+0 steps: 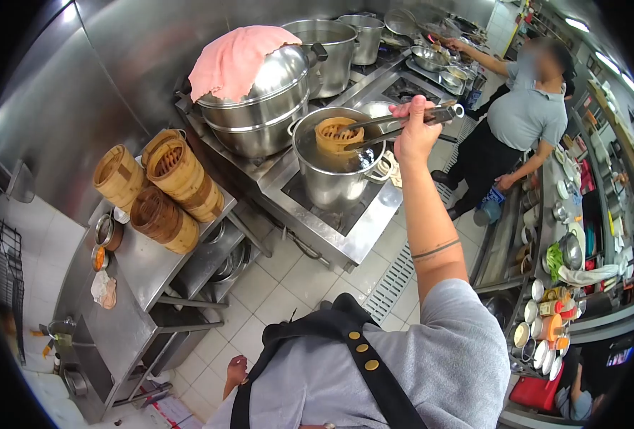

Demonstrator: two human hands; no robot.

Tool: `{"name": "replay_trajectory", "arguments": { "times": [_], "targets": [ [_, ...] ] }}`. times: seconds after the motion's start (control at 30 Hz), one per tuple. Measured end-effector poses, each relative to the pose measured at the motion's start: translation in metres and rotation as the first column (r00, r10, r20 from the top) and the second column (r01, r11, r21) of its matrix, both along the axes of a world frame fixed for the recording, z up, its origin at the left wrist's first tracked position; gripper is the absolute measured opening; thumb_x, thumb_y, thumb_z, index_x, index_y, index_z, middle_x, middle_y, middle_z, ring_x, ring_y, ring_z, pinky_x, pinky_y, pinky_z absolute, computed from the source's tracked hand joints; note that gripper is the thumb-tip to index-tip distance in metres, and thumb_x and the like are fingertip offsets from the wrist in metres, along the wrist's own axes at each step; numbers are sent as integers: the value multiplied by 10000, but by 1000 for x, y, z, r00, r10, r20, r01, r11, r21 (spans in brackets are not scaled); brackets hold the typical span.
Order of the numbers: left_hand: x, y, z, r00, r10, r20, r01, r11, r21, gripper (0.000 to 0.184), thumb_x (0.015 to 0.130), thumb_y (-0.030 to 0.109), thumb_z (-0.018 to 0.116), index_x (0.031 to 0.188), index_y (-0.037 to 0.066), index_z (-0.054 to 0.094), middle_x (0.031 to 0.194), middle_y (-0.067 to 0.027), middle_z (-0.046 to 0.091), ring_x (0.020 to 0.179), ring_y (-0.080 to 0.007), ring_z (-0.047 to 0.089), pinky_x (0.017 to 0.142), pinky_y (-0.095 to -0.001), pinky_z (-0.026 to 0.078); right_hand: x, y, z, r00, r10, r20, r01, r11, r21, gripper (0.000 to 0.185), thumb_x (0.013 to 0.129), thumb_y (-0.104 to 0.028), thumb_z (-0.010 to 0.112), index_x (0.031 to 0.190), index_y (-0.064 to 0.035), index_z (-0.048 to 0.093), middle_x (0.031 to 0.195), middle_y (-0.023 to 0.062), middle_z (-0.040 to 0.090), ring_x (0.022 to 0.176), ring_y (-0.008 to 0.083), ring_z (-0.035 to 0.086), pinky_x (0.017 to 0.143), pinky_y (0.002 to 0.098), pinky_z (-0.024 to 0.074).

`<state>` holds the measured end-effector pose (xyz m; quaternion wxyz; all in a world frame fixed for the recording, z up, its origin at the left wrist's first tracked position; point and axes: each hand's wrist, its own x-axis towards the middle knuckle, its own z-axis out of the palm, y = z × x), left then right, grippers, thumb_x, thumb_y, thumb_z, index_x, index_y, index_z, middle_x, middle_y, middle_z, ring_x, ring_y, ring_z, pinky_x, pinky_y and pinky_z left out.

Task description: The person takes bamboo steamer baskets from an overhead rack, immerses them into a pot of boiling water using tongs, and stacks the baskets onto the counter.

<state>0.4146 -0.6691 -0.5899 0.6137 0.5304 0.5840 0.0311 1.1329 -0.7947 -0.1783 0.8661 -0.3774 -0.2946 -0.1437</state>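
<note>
My right hand (416, 132) is closed around the handle end of metal tongs (395, 132), arm stretched forward over the stove. The tongs' tips are at the rim of a small bamboo steamer basket (337, 141), one tip inside it and one outside. Tilted, the basket sits partly in the liquid of a tall steel pot (329, 187) with a slatted base showing inside. My left hand (237, 368) hangs low beside my body, away from the counter. It appears small and its fingers are not clear; no object shows in it.
Stacked bamboo steamers (181, 175) stand on the steel counter (142, 268) at left. A large lidded steamer pot (249, 107) carries a pink cloth (235, 61). Another person (524, 107) stands at right by the stove. A floor drain grate (388, 286) runs through the tiles.
</note>
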Motion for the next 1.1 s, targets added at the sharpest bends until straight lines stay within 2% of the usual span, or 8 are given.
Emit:
{"name": "replay_trajectory", "arguments": {
  "times": [0.13,0.23,0.63,0.73,0.83,0.97,1.03,1.1],
  "targets": [
    [-50,25,-100,831,-552,68,480,773,415,298,727,110,670,1018,45,650,820,-4,657,779,-134,647,706,-282,552,4,-1,0,999,-14,29,13,999,47,312,980,-252,634,786,-45,503,677,60,539,631,181,557,710,414,554],
    [-42,24,-89,864,-499,63,469,845,258,328,662,121,685,984,65,652,828,13,659,793,-140,661,827,-297,535,7,-3,0,998,-56,-36,58,997,57,322,975,-266,641,782,-48,503,681,59,546,634,176,562,723,418,556],
    [-30,11,-87,871,-461,167,372,843,388,385,603,131,669,985,85,648,814,13,660,808,-169,672,920,-328,512,4,3,-1,997,-70,21,70,997,-23,305,973,-266,643,795,-61,504,673,55,543,620,173,563,727,411,560],
    [-31,14,-104,930,-337,148,311,935,173,388,633,138,680,1014,68,649,823,-4,663,797,-153,671,861,-314,538,6,3,0,999,-46,4,46,998,48,307,969,-270,648,796,-61,503,676,56,542,627,177,566,729,414,559],
    [-32,22,-116,806,-556,203,474,812,342,357,715,146,674,1057,45,647,823,-23,664,755,-142,661,750,-299,561,9,5,-5,997,-55,46,54,998,20,319,976,-268,643,787,-39,526,655,65,572,605,164,572,698,394,566],
    [-20,9,-79,941,-330,73,305,923,237,328,785,145,652,1091,27,636,820,-29,658,731,-134,651,674,-282,560,6,2,-2,998,-69,5,69,998,10,304,971,-265,645,799,-60,500,674,55,538,628,181,565,714,415,560],
    [-18,11,-72,988,8,157,32,967,-252,320,789,137,652,1093,39,635,810,-17,652,715,-139,645,687,-282,557,6,1,-6,999,-48,19,48,999,-22,285,978,-238,638,804,-57,502,684,53,535,632,178,561,719,413,561],
    [-16,9,-67,986,0,168,36,976,-213,326,788,143,667,1096,44,634,803,-15,649,716,-133,642,684,-278,553,0,-4,-11,997,-72,7,72,996,-46,274,981,-224,633,809,-56,502,692,53,538,634,175,560,721,415,563]
  ]
}}
